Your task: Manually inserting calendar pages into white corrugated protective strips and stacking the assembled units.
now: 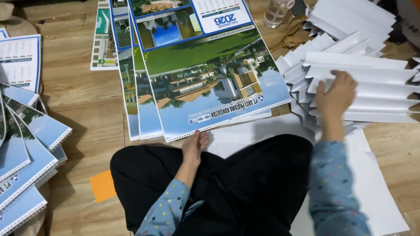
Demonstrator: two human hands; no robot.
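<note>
Right hand lies flat on the fanned stack of white folded sheets, fingers spread, gripping nothing. Stack sits right of the calendar sheets, long axis sideways. Left hand rests open at the calendars' near edge, holding nothing.

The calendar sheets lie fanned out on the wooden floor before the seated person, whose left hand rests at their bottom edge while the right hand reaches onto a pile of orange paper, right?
Not quite: the pile is white. In the head view the right hand rests on a stack of folded white sheets. The only orange paper is one small piece on the floor by the knee. The rest holds: the left hand is at the bottom edge of the calendar sheets.
</note>
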